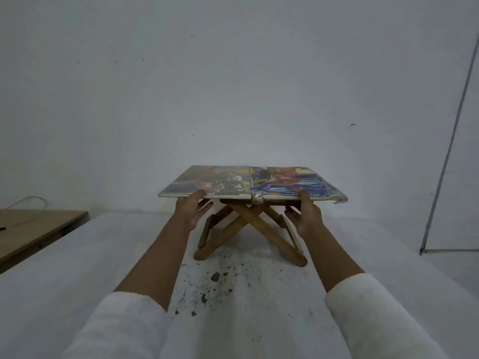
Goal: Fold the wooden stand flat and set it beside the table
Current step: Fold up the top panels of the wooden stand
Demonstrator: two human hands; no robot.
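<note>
1. Wooden stand sits unfolded on the white cloth-covered surface in the head view, straight ahead of the person, its crossed legs spread in an X and its feet on the cloth.
2. Its top is two flat panels side by side, covered with colourful comic-style pictures; the right panel's wrapping looks crumpled and torn at its far corner.
3. The left hand grips the near edge of the left panel, thumb on top and fingers curled beneath; the fingertips are hidden under the panel.
4. The right hand holds the near edge of the right panel the same way, thumb above and fingers partly hidden below.
5. Lettering runs along the panels' near edges but is too blurred to read.
6. White sleeves are cut off by the bottom of the frame.
7. A brown table stands at the left, only partly in view, beside the cloth.
8. Dark specks dot the cloth just before the stand.
</note>
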